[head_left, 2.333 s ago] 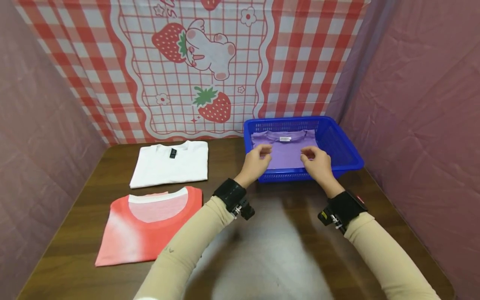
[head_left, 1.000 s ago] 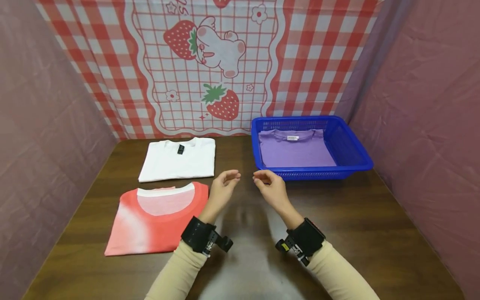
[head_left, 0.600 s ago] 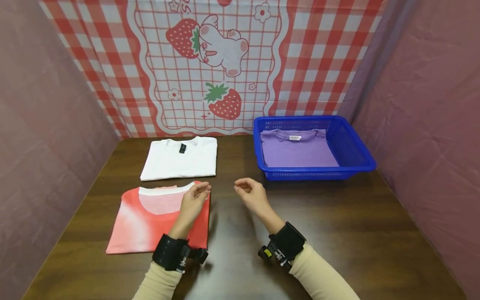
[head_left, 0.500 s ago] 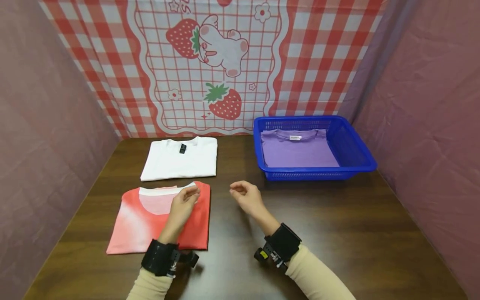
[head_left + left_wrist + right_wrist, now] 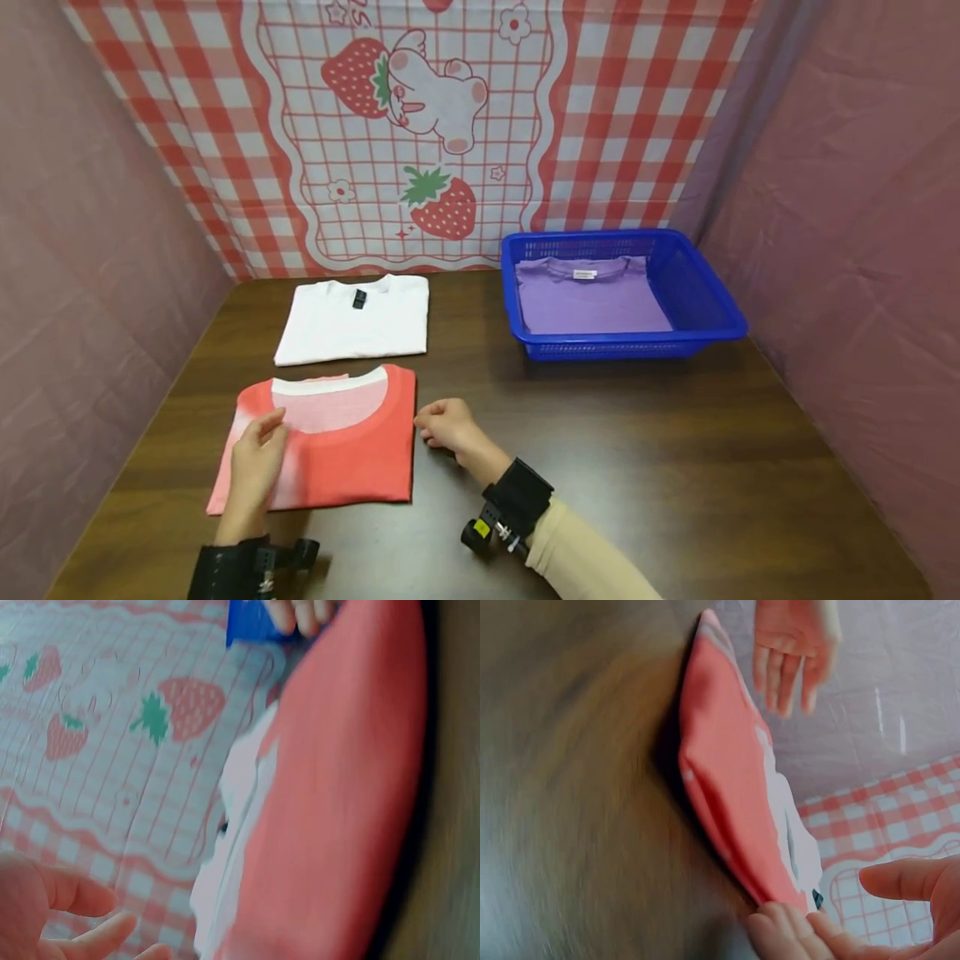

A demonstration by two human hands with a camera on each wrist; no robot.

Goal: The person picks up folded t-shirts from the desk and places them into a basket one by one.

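Observation:
A folded red T-shirt with a white neckband and a pale patch lies on the table's left side. My left hand hovers over its left part, fingers loosely bent and holding nothing. In the left wrist view, that hand's thumb and fingers are spread apart. Beside the shirt's right edge is my right hand; in the right wrist view its fingertips overlap the shirt's near corner, with the thumb well apart. Behind the red shirt lies a folded white T-shirt with a dark neck label.
A blue plastic basket stands at the back right with a folded purple T-shirt inside. The brown wooden table is bounded by a red checked strawberry cloth at the back and pink curtains at the sides.
Both hands have left the basket and moved left and nearer. My left hand has crossed over the red T-shirt to its left part; my right hand has come to its right edge.

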